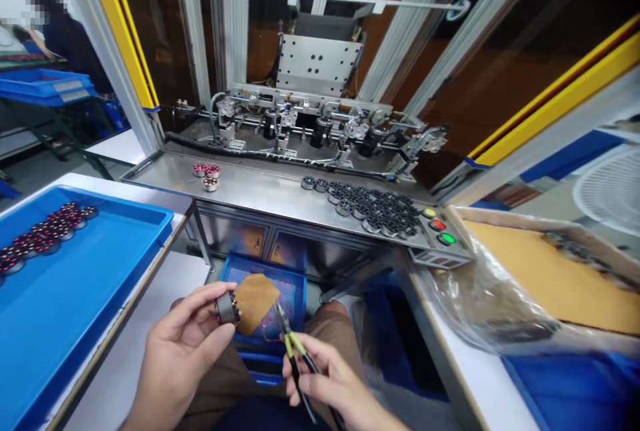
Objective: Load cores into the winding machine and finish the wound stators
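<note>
Before the surface (260, 187), a ring (228, 308) is resting in the left hand (183, 337), pliers (292, 345) in the right hand (330, 371). On it, a cluster of parts (373, 207) is sitting right, a trio of parts (211, 183) left, machine fixtures (323, 131) standing behind; a tray (100, 267) is flanking left, a carton (515, 215) right.

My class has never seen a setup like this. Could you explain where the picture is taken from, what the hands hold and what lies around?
The single picture comes from a camera worn on a person's head, looking forward and down. The left hand holds a small, dark ring-shaped part; the right hand holds pliers. Ahead, a metal ledge carries many dark parts and three reddish ones, with a machine behind. At left, a blue tray holds more reddish parts.
</note>
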### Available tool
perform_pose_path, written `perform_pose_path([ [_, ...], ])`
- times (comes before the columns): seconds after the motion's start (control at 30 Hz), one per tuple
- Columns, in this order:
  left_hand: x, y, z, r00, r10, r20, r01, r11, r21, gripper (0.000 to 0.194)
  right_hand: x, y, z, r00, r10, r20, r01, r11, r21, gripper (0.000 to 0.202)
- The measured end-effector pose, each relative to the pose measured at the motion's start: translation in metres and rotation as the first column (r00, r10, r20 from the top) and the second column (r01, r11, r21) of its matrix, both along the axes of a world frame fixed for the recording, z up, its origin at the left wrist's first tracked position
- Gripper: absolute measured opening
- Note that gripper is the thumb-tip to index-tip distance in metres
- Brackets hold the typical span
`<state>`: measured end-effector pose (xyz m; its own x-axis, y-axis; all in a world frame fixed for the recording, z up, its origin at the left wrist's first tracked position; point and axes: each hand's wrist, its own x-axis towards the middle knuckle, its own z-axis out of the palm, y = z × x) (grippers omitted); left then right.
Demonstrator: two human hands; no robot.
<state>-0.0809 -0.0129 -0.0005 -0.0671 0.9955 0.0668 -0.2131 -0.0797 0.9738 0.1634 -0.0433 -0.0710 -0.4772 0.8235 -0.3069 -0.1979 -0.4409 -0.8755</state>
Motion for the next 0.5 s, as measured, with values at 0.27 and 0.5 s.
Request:
perform_pose_path([
  [0.27,0.021,0.005,-0.001,0.996,-0.024,-0.088,0.023,1.0,-0.014,0.035,-0.006,-0.025,-0.001,0.981,-0.149,0.124,0.045,0.796,0.604,0.079],
  [0.5,0.024,0.001,0.006,0.99,-0.002,-0.143,0.008,0.999,0.041,0.033,-0.02,-0.004,0.028,0.985,-0.137,0.107,0.016,0.685,0.728,0.079],
])
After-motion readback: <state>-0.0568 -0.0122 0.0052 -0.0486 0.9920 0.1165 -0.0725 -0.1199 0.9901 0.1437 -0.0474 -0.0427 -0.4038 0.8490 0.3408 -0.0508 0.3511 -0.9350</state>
